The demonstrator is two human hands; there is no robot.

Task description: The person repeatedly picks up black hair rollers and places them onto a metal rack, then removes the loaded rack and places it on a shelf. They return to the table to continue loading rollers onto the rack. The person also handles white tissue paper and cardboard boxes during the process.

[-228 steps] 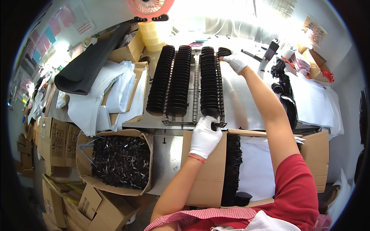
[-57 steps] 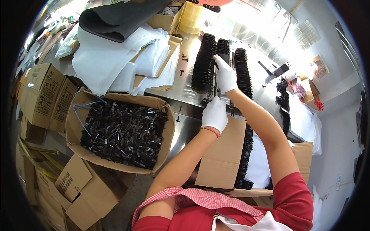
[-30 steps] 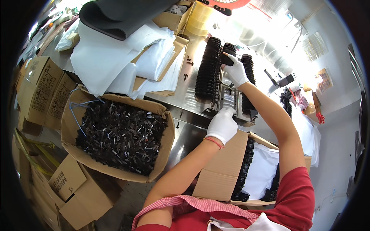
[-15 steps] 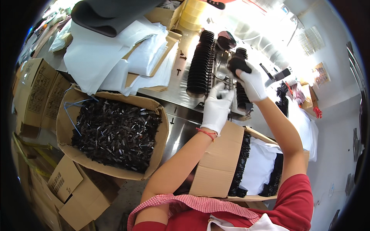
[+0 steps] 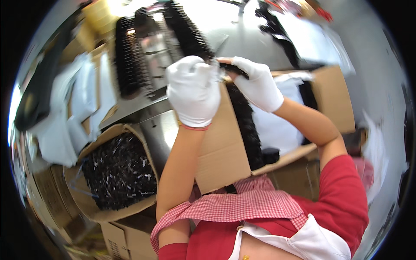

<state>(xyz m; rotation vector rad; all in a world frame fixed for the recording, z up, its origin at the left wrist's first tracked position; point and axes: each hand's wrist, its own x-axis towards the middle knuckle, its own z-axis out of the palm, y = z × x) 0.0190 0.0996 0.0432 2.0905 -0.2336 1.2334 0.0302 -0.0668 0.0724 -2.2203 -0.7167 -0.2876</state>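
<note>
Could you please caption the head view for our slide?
The white-gloved right hand holds a partly hidden black piece beside the white-gloved left hand, near an open brown cardboard box.

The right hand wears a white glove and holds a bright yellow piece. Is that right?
Not the colour: the head view shows that the right hand, which does wear a white glove, holds a black piece.
</note>
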